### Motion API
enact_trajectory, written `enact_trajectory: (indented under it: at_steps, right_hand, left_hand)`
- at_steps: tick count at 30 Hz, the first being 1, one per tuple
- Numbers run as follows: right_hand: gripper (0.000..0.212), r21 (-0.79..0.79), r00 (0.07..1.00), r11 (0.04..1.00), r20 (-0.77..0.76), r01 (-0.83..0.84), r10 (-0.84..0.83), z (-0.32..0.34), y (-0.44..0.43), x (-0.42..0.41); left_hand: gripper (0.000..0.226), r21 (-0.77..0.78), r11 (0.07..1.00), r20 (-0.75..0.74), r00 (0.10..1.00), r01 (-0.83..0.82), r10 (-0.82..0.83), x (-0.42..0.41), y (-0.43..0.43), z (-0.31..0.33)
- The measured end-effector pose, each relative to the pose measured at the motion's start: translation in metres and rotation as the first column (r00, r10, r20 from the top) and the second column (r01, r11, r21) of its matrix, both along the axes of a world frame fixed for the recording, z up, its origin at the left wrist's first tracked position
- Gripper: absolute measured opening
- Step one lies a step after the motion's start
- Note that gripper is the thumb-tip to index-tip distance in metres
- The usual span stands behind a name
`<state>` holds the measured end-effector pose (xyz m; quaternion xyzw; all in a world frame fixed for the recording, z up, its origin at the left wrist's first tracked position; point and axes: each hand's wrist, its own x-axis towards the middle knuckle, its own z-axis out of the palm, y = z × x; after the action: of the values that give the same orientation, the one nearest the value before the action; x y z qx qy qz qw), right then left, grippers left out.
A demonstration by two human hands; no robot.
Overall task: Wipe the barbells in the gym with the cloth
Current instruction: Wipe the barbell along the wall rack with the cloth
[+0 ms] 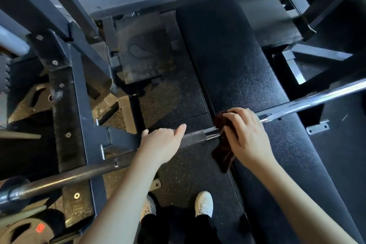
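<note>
Two forearms [118, 194] are reaching down from the camera toward the barbell [193, 137], which is crossing above the black bench [237, 65]. The left hand [161, 140] is curling over the knurled section, steadying it. Just beside it, the right hand [245, 134] is clasping the dark cloth [223, 156] around the bar. Wiping well likely means wrapping the cloth fully and sliding it firmly along the shaft.
</note>
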<state>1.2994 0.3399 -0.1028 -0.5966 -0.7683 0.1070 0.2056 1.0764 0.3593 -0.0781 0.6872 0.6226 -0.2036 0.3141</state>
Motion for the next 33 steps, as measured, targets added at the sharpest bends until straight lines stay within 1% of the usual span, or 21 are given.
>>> enact_trajectory:
  at_steps: [1,3,5,6,8,10,11,12,13,15,16,17,19,21,22,24,25,27,28,30,33]
  right_hand:
    - [0.03,0.013,0.997,0.997,-0.015,0.077,-0.077,-0.001,0.001,0.005]
    - [0.027,0.021,0.964,0.968,-0.101,0.249,-0.246,-0.003,-0.002,-0.005]
    - [0.025,-0.009,0.909,0.926,-0.19,0.377,-0.372,-0.004,-0.006,-0.031]
    - [0.026,-0.013,0.907,0.927,-0.201,0.376,-0.371,-0.004,-0.009,-0.042]
    - [0.029,0.009,0.973,0.983,-0.139,0.186,-0.183,-0.003,-0.015,-0.044]
    - [0.032,0.028,0.998,0.999,-0.039,-0.039,0.04,0.001,-0.01,-0.019]
    - [0.031,0.032,0.998,0.997,0.013,-0.066,0.066,0.001,-0.004,-0.002]
    - [0.029,0.044,0.999,0.999,0.041,-0.018,0.016,0.002,0.004,0.014]
    - [0.028,0.052,0.994,0.994,0.037,0.099,-0.101,0.002,0.011,0.025]
    - [0.026,0.057,0.932,0.93,-0.022,0.362,-0.361,-0.001,0.012,0.019]
    - [0.025,0.052,0.909,0.908,-0.06,0.415,-0.412,-0.002,0.008,0.003]
    - [0.024,0.039,0.917,0.918,-0.085,0.395,-0.39,-0.003,0.0,-0.015]
    - [0.027,0.029,0.979,0.982,-0.088,0.187,-0.183,-0.005,-0.02,-0.037]
    - [0.032,0.025,0.999,0.999,-0.032,-0.021,0.022,0.001,-0.02,-0.024]
    - [0.032,0.034,0.998,0.998,0.019,-0.057,0.056,0.0,-0.015,-0.009]
    - [0.032,0.058,0.994,0.996,0.088,0.065,-0.07,-0.002,0.0,0.021]
    - [0.032,0.057,0.977,0.979,0.07,0.198,-0.202,-0.001,0.006,0.034]
    - [0.031,0.024,0.888,0.888,-0.008,0.46,-0.46,-0.002,0.006,0.032]
    - [0.031,-0.004,0.858,0.859,-0.046,0.511,-0.511,-0.002,0.002,0.019]
    - [0.029,-0.022,0.896,0.899,-0.073,0.438,-0.438,-0.004,-0.012,-0.009]
    - [0.032,-0.004,0.989,0.989,0.015,0.148,-0.148,-0.002,-0.028,-0.006]
  left_hand:
    - [0.043,-0.051,0.998,0.023,1.0,0.023,-0.022,0.003,0.007,-0.002]
    - [0.034,-0.027,0.998,0.014,0.999,0.049,-0.049,0.009,0.013,-0.009]
    - [0.043,0.075,0.993,-0.044,0.996,0.085,-0.082,0.011,0.007,-0.013]
    - [0.05,0.112,0.99,-0.058,0.995,0.083,-0.077,0.011,0.003,-0.016]
    - [0.052,0.15,0.986,-0.058,0.996,0.077,-0.068,0.008,0.0,-0.018]
    - [0.048,0.173,0.981,-0.08,0.994,0.087,-0.074,0.01,-0.002,-0.019]
    - [0.045,0.175,0.982,-0.085,0.995,0.072,-0.058,0.011,-0.004,-0.019]
    - [0.042,0.182,0.982,-0.09,0.995,0.052,-0.036,0.013,-0.006,-0.018]
    - [0.042,0.194,0.98,-0.097,0.995,0.033,-0.014,0.015,-0.008,-0.017]
    - [0.043,0.229,0.973,-0.112,0.994,0.009,0.017,0.017,-0.013,-0.014]
    - [0.043,0.249,0.968,-0.115,0.993,0.003,0.027,0.018,-0.016,-0.014]
    - [0.043,0.271,0.963,-0.118,0.993,0.003,0.03,0.019,-0.018,-0.014]
    - [0.049,0.319,0.947,-0.106,0.992,-0.037,0.075,0.02,-0.024,-0.013]
    - [0.063,0.363,0.926,-0.071,0.988,-0.099,0.134,0.022,-0.028,-0.014]
    - [0.069,0.387,0.915,-0.058,0.988,-0.11,0.143,0.023,-0.031,-0.016]
    - [0.076,0.447,0.885,-0.007,0.989,-0.127,0.145,0.025,-0.037,-0.018]
    - [0.075,0.472,0.872,0.018,0.99,-0.132,0.141,0.026,-0.039,-0.019]
    - [0.07,0.501,0.854,0.035,0.99,-0.137,0.137,0.026,-0.044,-0.022]
    - [0.068,0.505,0.852,0.039,0.99,-0.138,0.137,0.027,-0.047,-0.022]
    - [0.068,0.508,0.851,0.038,0.99,-0.134,0.133,0.027,-0.054,-0.023]
    - [0.08,0.419,0.902,0.013,0.994,-0.105,0.11,0.028,-0.059,-0.014]
